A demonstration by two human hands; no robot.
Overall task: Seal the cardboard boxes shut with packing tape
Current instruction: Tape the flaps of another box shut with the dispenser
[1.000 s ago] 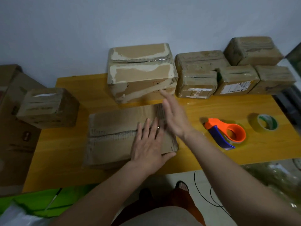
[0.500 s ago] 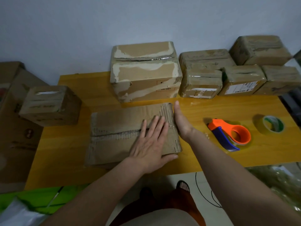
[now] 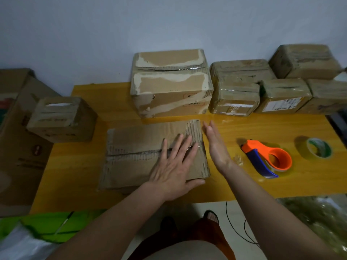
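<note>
The left hand lies flat, fingers spread, pressing the seam of the flat, worn, corrugated brown cardboard box near the table's front edge; the right hand hovers unclenched just beside its ragged end; smoothing seems under way; next likely calls for the glossy orange-and-blue plastic tape dispenser.

The left hand lies flat, fingers straight, on the flat box near the bench's front edge. The right hand stands edge-on, fingers straight, beside the box's right end; whether it touches is unclear.
</note>
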